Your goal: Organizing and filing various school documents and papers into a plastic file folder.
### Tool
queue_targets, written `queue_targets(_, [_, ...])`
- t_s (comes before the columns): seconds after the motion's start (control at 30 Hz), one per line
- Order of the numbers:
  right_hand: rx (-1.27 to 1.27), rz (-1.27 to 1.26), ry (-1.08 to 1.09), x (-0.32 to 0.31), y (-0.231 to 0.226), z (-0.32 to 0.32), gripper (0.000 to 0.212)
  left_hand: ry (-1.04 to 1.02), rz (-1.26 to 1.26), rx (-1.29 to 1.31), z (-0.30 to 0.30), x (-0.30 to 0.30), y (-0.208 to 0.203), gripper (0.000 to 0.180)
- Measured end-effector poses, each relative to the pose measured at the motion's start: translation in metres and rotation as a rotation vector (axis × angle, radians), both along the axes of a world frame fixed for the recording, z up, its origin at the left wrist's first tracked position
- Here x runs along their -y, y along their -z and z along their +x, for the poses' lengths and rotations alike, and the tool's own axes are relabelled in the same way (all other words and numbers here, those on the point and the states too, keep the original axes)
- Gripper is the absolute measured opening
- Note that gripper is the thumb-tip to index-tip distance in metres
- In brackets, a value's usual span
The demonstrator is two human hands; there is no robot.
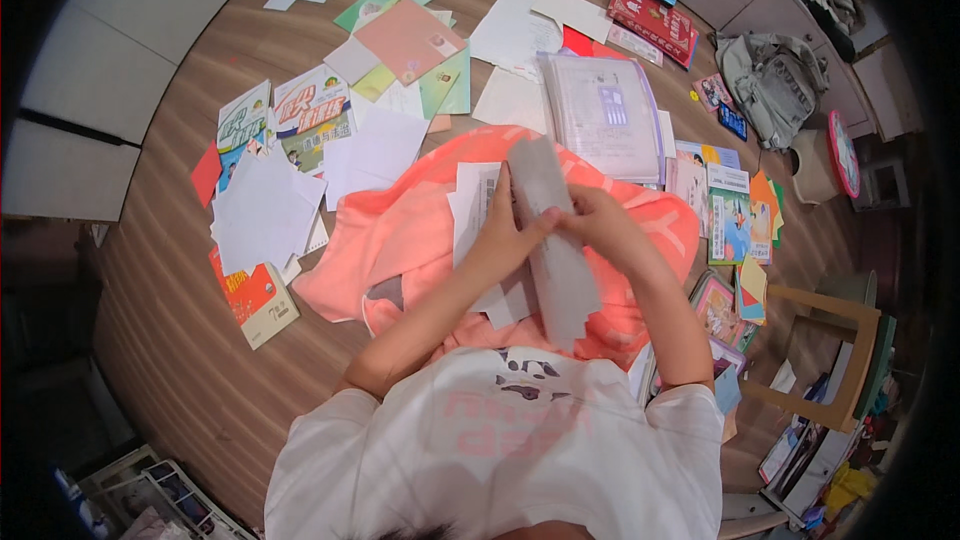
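In front of my chest, both hands hold a stack of greyish paper sheets [572,290], tilted and bent along its length. My left hand [510,227] grips its left side, thumb across the front and fingers partly hidden behind. My right hand [597,220] pinches the right edge near the middle, fingertips close to the left thumb. White printed sheets [474,185] lie beneath and left of the stack, partly covered by my left hand and forearm. Under them spreads a coral-pink blanket [375,240] over my lap.
Ahead lies a clear plastic document folder [605,140] with purple edges. Loose white papers [265,205] and textbooks [255,295] cover the floor at left. A pink folder [410,40] lies farther off. At right are booklets [728,210], a phone [733,121] and a grey backpack [770,85].
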State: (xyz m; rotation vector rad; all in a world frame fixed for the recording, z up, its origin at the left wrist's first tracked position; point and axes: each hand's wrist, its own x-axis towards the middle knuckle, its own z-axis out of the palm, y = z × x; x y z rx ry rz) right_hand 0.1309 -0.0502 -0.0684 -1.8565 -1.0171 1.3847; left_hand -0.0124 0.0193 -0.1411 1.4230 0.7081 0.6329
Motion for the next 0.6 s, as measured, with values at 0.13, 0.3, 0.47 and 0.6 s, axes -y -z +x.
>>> queue_targets(0.13, [-0.121, -0.015, 0.049, 0.007, 0.022, -0.002, 0.036, 0.153, -0.114, -0.170, -0.018, -0.024, 0.005, 0.083])
queue_targets(0.3, [-0.586, 0.088, 0.373, 0.021, 0.050, 0.003, 0.036, 0.137, -0.017, -0.117, -0.030, -0.032, 0.025, 0.069])
queue_targets(0.47, [-0.572, 0.088, 0.463, 0.031, 0.062, 0.011, 0.035, 0.043, -0.053, -0.085, -0.033, -0.026, 0.033, 0.063])
queue_targets(0.6, [-0.482, 0.108, 0.563, 0.039, 0.060, 0.026, 0.032, -0.052, -0.577, 0.074, -0.042, -0.039, 0.020, 0.032])
